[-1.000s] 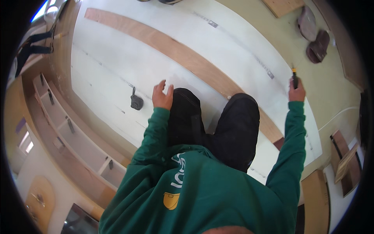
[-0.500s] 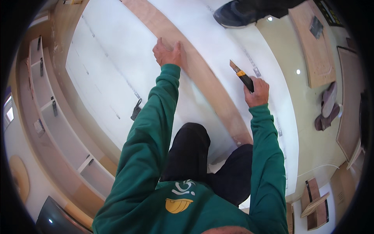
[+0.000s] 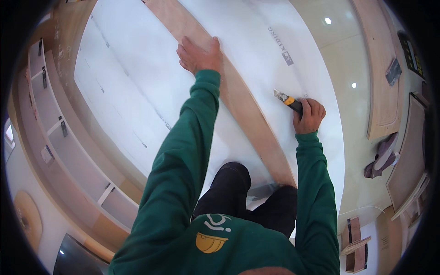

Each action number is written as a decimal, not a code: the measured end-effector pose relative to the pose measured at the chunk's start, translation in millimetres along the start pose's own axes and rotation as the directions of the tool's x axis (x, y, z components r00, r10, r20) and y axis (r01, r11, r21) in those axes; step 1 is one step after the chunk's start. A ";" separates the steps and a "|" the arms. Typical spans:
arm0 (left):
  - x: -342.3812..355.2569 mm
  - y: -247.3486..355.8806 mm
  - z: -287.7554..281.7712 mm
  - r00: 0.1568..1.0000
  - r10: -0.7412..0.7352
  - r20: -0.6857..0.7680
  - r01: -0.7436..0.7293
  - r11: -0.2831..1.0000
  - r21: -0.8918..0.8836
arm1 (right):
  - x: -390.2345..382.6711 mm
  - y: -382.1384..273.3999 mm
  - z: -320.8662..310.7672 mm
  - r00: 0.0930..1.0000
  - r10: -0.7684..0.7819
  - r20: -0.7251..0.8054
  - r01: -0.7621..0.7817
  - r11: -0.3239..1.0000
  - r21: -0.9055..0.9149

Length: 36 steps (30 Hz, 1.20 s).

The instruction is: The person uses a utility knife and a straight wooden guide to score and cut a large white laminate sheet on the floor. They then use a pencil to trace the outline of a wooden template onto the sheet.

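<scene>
My left grip has shifted, holding the wooden strip across its width; my right grip clasps the knife, which apparently needs aiming.

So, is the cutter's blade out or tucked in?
Out: the metal blade shows past the yellow front of the cutter in the right hand.
</scene>
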<state>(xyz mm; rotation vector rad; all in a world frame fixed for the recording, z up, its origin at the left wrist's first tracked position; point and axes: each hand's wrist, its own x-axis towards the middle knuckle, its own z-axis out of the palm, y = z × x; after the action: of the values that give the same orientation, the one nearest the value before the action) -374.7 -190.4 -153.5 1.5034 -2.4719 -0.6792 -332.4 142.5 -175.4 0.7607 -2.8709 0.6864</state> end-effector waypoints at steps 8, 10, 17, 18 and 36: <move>-3.1 -4.1 16.1 0.994 0.068 -0.083 -0.050 0.978 0.201 | 9.1 -0.2 -7.1 0.999 -0.022 0.042 0.019 0.998 0.066; -3.3 -2.7 16.6 0.996 0.062 -0.061 -0.048 0.979 0.198 | 10.5 0.0 -9.0 0.999 -0.012 0.039 0.009 0.997 0.074; -0.1 -3.4 16.2 0.999 0.021 -0.030 -0.015 0.984 0.180 | 14.0 0.1 -11.3 1.000 -0.002 0.024 0.001 0.998 0.061; -0.6 -4.0 15.9 0.999 0.042 -0.025 -0.037 0.983 0.182 | 13.8 0.2 -10.4 0.999 0.005 0.052 -0.008 0.998 0.055; -5.4 3.3 16.3 0.999 0.019 -0.037 -0.016 0.994 0.104 | 130.1 -67.7 12.3 0.969 0.011 0.246 -0.093 0.941 0.324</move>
<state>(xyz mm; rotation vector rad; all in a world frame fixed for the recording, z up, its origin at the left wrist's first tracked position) -380.8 -179.6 -165.8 1.5132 -2.5249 -0.5214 -412.3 26.3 -133.4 0.8620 -3.0387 1.1899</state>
